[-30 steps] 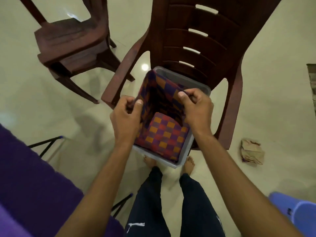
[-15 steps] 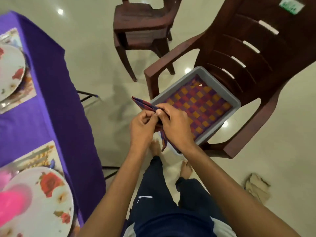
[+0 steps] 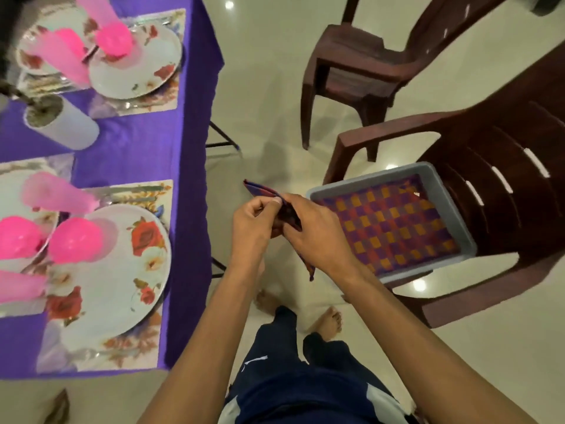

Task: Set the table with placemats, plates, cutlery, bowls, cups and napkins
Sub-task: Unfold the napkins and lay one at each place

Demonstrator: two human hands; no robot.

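Hands, left (image 3: 252, 226) and right (image 3: 318, 232), grip napkin (image 3: 289, 214) between table (image 3: 137, 142) and chair-borne tub (image 3: 452, 209).

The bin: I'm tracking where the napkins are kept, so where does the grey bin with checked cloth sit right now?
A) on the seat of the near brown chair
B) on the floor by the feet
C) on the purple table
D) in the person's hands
A: the bin rests on the seat of the near chair, while both hands hold a folded napkin over the floor.
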